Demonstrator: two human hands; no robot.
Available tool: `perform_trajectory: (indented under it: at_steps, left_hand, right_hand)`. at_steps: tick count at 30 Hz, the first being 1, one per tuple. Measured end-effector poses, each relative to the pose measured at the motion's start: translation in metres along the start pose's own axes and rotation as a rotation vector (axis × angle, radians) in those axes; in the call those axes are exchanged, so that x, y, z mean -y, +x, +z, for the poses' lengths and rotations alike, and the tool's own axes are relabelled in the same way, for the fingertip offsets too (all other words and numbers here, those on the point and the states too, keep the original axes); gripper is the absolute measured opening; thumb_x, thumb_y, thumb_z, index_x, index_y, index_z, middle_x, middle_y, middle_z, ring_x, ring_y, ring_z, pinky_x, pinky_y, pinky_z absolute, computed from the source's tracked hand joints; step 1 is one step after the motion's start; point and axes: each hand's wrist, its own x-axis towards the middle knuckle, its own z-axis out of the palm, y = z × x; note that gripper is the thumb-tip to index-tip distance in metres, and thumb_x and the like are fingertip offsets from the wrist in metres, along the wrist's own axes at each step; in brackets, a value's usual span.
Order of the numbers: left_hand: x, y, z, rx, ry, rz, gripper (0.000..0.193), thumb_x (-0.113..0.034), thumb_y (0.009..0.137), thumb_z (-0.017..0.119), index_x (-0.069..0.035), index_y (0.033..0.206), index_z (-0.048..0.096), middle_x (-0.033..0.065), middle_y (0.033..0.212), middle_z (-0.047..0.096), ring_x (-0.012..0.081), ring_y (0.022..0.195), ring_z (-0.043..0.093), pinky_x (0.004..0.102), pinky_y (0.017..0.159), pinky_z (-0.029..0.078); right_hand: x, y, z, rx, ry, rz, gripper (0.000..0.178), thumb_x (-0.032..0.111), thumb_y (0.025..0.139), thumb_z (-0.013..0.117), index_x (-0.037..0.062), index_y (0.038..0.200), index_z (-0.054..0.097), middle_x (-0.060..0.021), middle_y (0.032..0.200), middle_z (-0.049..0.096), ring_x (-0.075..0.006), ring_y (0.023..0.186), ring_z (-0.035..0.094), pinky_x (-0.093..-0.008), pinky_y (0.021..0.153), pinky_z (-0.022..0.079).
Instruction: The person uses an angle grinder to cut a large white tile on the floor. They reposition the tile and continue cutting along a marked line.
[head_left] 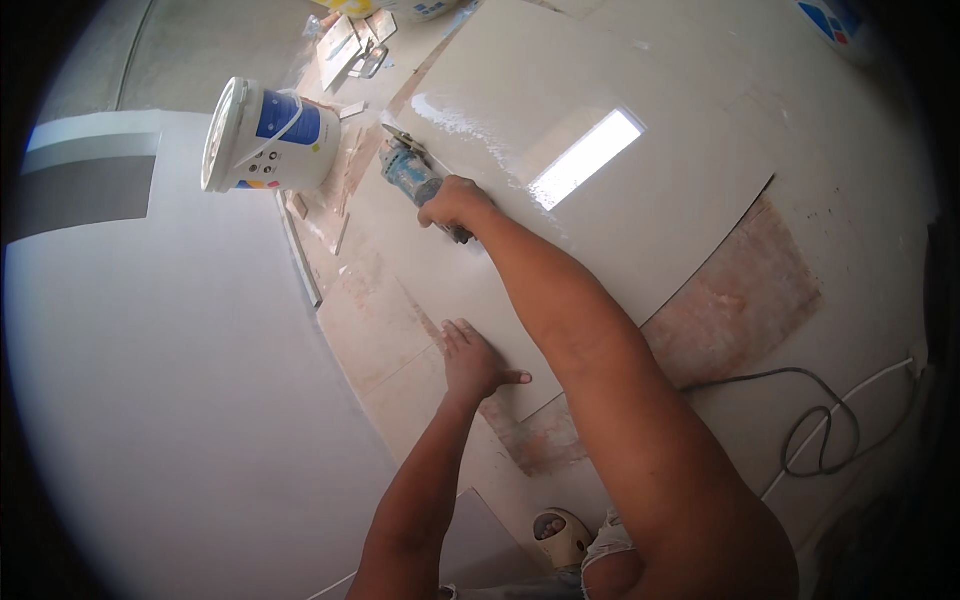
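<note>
"Where are your hands?"

"My right hand (460, 203) is wrapped around the body of a blue angle grinder (408, 170), its head pointing away from me. My left hand (472, 365) is open and palm down, thumb stretched wide, by the near left edge of a large, glossy, pale slab (640, 230). I cannot tell how hard it presses."

"And the grinder itself?"

"Over the left side of the slab, beyond my left hand. Whether its disc touches the surface, I cannot tell. A whitish streak (465, 125) runs across the slab just beside it."

"What lies around you?"

"Left of the grinder is a white bucket (315, 145) with a blue label. A reddish, dusty patch (740, 285) shows past the slab's right edge. A dark cable (855, 440) loops on the floor to my right, and my sandalled foot (562, 538) is below."
</note>
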Motion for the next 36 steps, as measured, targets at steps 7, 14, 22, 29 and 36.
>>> perform_trajectory:
  at_steps: [7,14,22,29,36]
  left_hand:
    - [-0.001,0.0,-0.002,0.009,0.005,0.01,0.159,-0.068,0.047,0.089,0.023,0.146,0.004,0.0466,0.153,0.01,0.0511,0.149,0.009,0.0483,0.122,0.018]
    - [0.006,0.004,0.007,-0.006,0.036,0.026,0.163,-0.072,0.046,0.087,0.024,0.146,0.002,0.0475,0.152,0.008,0.0529,0.149,0.007,0.0516,0.12,0.023]
    - [-0.002,0.0,-0.002,0.022,-0.01,-0.01,0.157,-0.062,0.048,0.092,0.022,0.147,0.003,0.0465,0.153,0.008,0.0499,0.15,0.007,0.0477,0.122,0.017]
    - [0.001,0.001,0.001,0.02,-0.007,-0.005,0.157,-0.062,0.048,0.092,0.022,0.147,0.003,0.0463,0.153,0.008,0.0495,0.15,0.007,0.0473,0.122,0.017]
    - [0.001,0.002,0.001,0.025,0.003,-0.012,0.159,-0.065,0.048,0.091,0.022,0.147,0.002,0.0449,0.154,0.007,0.049,0.151,0.006,0.0473,0.123,0.016]
  right_hand:
    - [-0.004,-0.002,0.002,-0.048,-0.039,-0.012,0.07,0.033,0.064,0.082,0.0016,0.123,0.062,-0.0163,0.12,0.069,-0.0278,0.105,0.07,-0.0371,0.091,0.057]
    - [-0.006,-0.011,-0.001,-0.015,-0.028,-0.05,0.078,0.034,0.065,0.081,-0.005,0.128,0.056,-0.0212,0.122,0.065,-0.0314,0.105,0.069,-0.0383,0.087,0.057]
    - [-0.009,-0.016,-0.001,-0.024,-0.03,-0.014,0.072,0.033,0.066,0.081,-0.0004,0.126,0.06,-0.0169,0.124,0.067,-0.0282,0.112,0.068,-0.0374,0.096,0.053]
    - [-0.012,-0.014,0.001,-0.035,-0.039,-0.04,0.074,0.033,0.066,0.081,-0.0034,0.126,0.059,-0.0199,0.123,0.066,-0.0305,0.108,0.069,-0.0385,0.091,0.056]
    - [-0.012,-0.02,-0.001,-0.033,-0.026,-0.008,0.072,0.033,0.065,0.083,-0.0005,0.125,0.061,-0.0172,0.122,0.068,-0.0275,0.11,0.069,-0.0372,0.094,0.055]
